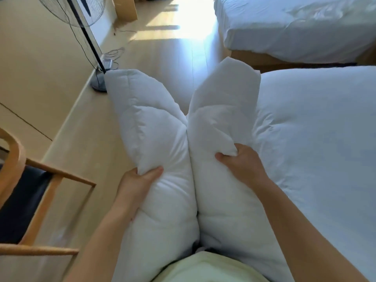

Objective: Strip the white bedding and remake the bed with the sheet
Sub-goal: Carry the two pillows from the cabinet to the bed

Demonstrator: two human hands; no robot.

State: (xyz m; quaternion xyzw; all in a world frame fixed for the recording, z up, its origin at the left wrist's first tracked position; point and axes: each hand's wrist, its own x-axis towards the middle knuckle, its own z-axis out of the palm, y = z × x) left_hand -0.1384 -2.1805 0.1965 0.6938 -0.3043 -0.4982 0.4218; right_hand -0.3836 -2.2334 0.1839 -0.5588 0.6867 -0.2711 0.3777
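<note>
You hold the white quilt [162, 139] in the middle of your view, right in front of your body. It is bunched into two fat puffs. One puff points to 11 o'clock and the other points to 1 o'clock. The two puffs press together down the middle.

Your left hand [136, 180] is at 7 o'clock. It grips the left puff low down, and the cloth is squeezed in its hold. Your right hand [238, 165] is at 4 o'clock. Its fingers [243, 150] are curled into the right puff and pinch a fold of it.

The bed [315, 129] is at 3 o'clock, all white on top. The right puff lies against its near side. A far bed [295, 27] is at 1 o'clock, white too.

The left puff hangs over the floor [162, 53], where sun shines at 12 o'clock. A fan [87, 37] stands at 11 o'clock, and its foot is just behind the tip of the left puff. A wood chair [40, 190] with a dark seat is at 8 o'clock. Your pale shirt [203, 267] shows at 6 o'clock.
</note>
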